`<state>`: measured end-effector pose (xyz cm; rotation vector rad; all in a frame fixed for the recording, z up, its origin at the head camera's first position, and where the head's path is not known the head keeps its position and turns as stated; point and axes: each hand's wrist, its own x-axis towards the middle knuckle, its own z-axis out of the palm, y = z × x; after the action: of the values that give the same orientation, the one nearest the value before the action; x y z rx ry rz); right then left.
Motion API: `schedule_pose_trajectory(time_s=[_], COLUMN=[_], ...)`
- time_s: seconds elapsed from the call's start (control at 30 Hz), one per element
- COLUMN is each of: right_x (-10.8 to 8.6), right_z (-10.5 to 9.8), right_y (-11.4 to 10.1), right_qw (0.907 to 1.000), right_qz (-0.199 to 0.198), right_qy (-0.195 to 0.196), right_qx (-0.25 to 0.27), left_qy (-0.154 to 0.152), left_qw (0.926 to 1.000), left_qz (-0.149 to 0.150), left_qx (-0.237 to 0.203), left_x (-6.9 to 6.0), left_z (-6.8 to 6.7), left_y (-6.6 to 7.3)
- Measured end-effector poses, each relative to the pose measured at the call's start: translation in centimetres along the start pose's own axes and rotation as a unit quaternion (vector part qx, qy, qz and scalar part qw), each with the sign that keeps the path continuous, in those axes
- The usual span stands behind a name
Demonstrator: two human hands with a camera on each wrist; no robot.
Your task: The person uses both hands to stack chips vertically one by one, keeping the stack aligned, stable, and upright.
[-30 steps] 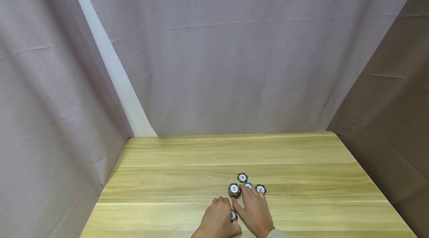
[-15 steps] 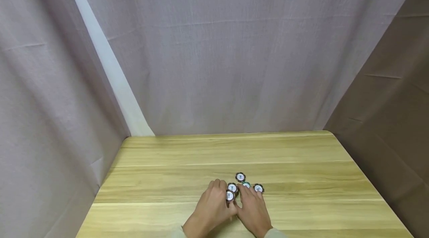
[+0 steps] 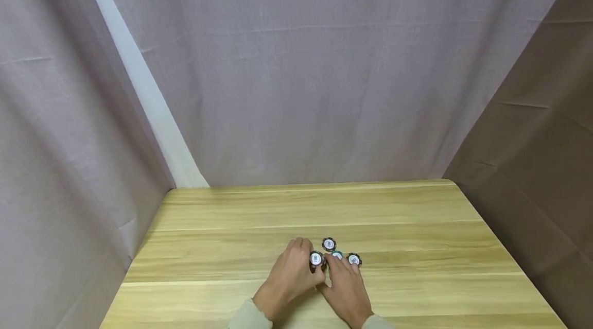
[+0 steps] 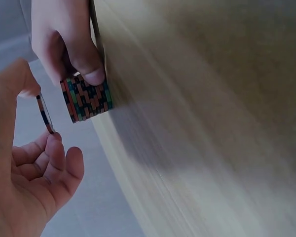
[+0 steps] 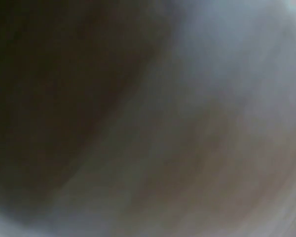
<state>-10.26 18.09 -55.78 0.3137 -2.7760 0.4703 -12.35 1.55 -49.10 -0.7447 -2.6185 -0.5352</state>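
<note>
My left hand [image 3: 291,273] pinches one poker chip [image 4: 45,114] by its edges between thumb and fingertip. In the left wrist view that chip is apart from the stack of poker chips [image 4: 87,100], whose sides show black, orange and green. From the head, a white-centred chip [image 3: 317,258] appears at the left fingertips and covers most of the stack. My right hand [image 3: 346,288] holds the stack with its thumb on the near side and a finger behind. Its own wrist view is too blurred to read.
Beyond the right fingers lie loose chips: a dark one [image 3: 329,244], a green-edged one [image 3: 336,255] and another dark one [image 3: 354,259], the last two partly covered by fingers. They rest on a wooden table [image 3: 222,246] with grey curtains [image 3: 296,87] behind.
My left hand has picked up a chip lying in front of the stack and carried it forward until it overlaps the stack in the head view. The right hand has stayed by the stack.
</note>
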Motion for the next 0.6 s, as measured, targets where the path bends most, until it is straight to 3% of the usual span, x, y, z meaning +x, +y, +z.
schedule_pose_trajectory(time_s=[0.3,0.6], right_x=[-0.03,-0.02], right_z=[-0.07,-0.02], right_y=[-0.04,0.02], right_qw=[0.9999,0.9999], right_qz=[-0.008,-0.005], right_qy=[0.01,0.008], right_qx=[0.001,-0.005], left_qy=[-0.025,-0.049], left_qw=[0.9991,0.9979], left_qz=[0.0,-0.014], left_qx=[-0.034,-0.039], left_x=[0.5,0.19], left_z=[0.36,0.92], left_y=[-0.18,-0.32])
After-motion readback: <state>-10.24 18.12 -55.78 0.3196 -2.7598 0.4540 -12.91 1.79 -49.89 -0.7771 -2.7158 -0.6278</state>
